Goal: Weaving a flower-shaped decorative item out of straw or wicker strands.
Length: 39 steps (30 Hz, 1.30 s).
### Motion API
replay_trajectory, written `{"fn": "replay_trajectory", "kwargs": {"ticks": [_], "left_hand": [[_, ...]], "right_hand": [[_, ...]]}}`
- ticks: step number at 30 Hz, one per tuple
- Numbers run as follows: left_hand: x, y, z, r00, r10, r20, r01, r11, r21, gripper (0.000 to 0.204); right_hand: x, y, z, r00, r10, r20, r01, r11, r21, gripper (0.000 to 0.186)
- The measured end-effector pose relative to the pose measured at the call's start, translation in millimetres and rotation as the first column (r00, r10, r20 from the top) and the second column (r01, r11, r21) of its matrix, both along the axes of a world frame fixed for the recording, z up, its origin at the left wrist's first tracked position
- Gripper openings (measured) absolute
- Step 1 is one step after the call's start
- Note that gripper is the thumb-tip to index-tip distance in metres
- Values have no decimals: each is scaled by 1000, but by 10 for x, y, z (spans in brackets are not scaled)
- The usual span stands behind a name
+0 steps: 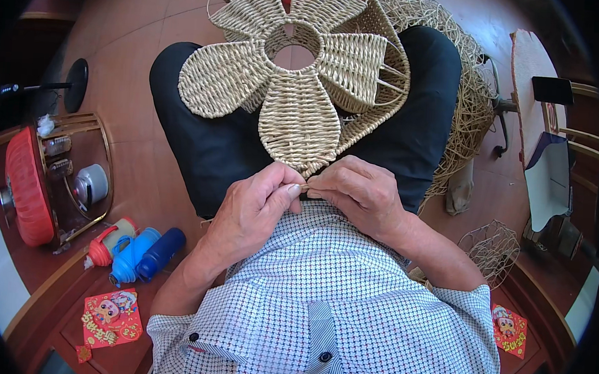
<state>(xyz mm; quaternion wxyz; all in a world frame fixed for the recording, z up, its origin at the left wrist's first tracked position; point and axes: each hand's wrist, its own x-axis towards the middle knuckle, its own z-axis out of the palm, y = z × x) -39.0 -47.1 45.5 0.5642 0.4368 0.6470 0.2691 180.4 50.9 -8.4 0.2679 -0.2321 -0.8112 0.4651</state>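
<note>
Two hands [254, 201]; one woven flower-shaped piece [351, 63] with five visible petals [300, 115] around one ring [269, 47]; three bottles [161, 252]; two small jars [58, 146]; two red decorations [109, 319]; two strand tangles [472, 112].

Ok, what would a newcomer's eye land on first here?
The straw-coloured woven flower over the dark trousers, top centre. The left hand and right hand meet by its lowest petal's tip. Then, the tangled strands beside the right leg and the bright blue bottle, lower left.
</note>
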Motion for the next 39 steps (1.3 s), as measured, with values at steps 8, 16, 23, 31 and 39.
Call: {"fn": "replay_trajectory", "kwargs": {"ticks": [8,16,23,31,39], "left_hand": [[138,-19,-51,975,68,-211,-12,966,258,17],[201,-32,-63,951,186,-249,-104,946,307,11],[266,11,37,952,274,-137,-270,962,51,9],[196,-33,-108,959,124,-256,-46,955,293,15],[147,-8,-93,971,59,-231,-19,985,171,17]], "right_hand": [[-8,-24,81,996,-73,60,87,960,-267,16],[12,-86,89,989,-145,-16,103,773,-626,32],[19,-168,41,991,-129,33,133,943,-304,29],[73,-38,4,995,-50,88,28,973,228,34],[8,40,134,989,-93,118,59,964,260,27]]}}
